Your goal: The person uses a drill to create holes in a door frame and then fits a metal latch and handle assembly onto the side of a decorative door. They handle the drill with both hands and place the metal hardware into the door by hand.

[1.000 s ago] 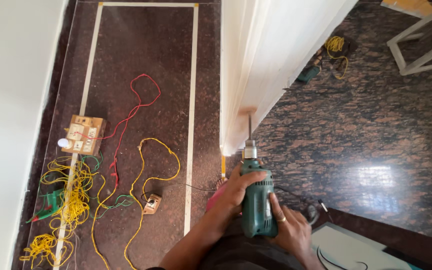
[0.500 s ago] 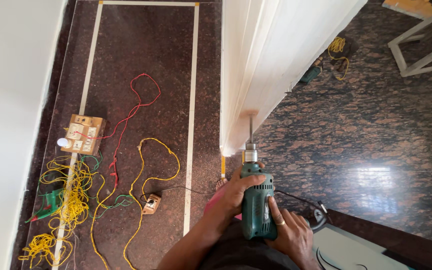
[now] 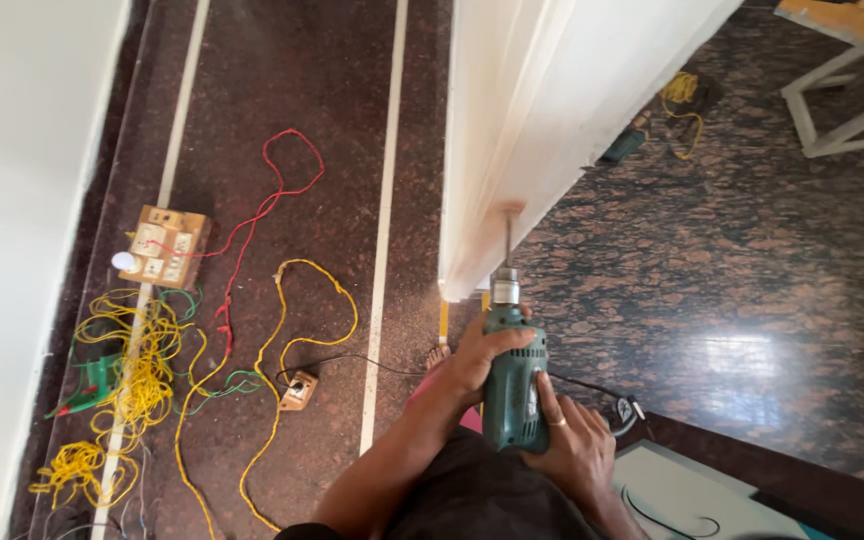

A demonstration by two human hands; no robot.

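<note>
A green electric drill [image 3: 512,385] points away from me, its bit [image 3: 508,240] entering the edge of a white door [image 3: 542,110]. My left hand [image 3: 480,352] wraps the front of the drill body from the left. At the drill's rear grip sits my right hand [image 3: 570,445], fingers closed around it, a ring on one finger. A black cord [image 3: 592,390] runs from the drill to the right.
Tangled yellow wire [image 3: 132,370], a red wire [image 3: 262,200] and a wooden switch board [image 3: 167,245] lie on the dark floor at left. A small socket box [image 3: 298,390] sits nearer. A white wall [image 3: 22,200] stands far left, a white frame [image 3: 852,90] at top right.
The drill and both hands have shifted slightly forward toward the door edge; the bit sits deeper against the wood.
</note>
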